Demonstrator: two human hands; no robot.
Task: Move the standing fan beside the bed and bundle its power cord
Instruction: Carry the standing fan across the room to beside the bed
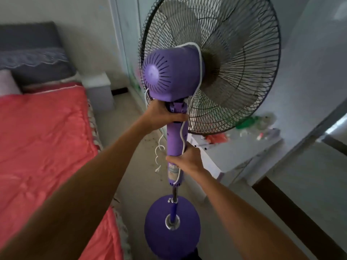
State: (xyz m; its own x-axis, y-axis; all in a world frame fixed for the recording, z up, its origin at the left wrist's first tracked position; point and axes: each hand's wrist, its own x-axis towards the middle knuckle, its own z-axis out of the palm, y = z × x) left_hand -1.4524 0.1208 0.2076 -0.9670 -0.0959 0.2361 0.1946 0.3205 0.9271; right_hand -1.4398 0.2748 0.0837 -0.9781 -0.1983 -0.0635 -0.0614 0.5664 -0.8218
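A purple standing fan (172, 72) with a dark wire cage fills the middle of the view, its round base (157, 233) low in front of me. My left hand (163, 115) grips the neck just under the motor housing. My right hand (187, 160) grips the purple column lower down, over the white power cord (201, 61). The cord loops over the motor housing, runs down the column under both hands, and its curly end with the plug (157, 168) dangles left of the column. The bed (43, 139) with a red cover lies to the left.
A white nightstand (99, 91) stands past the bed by the wall. A low white table (238, 152) with scattered small items sits right of the fan. A dark wooden edge (293, 212) runs along the right. Bare floor shows between bed and table.
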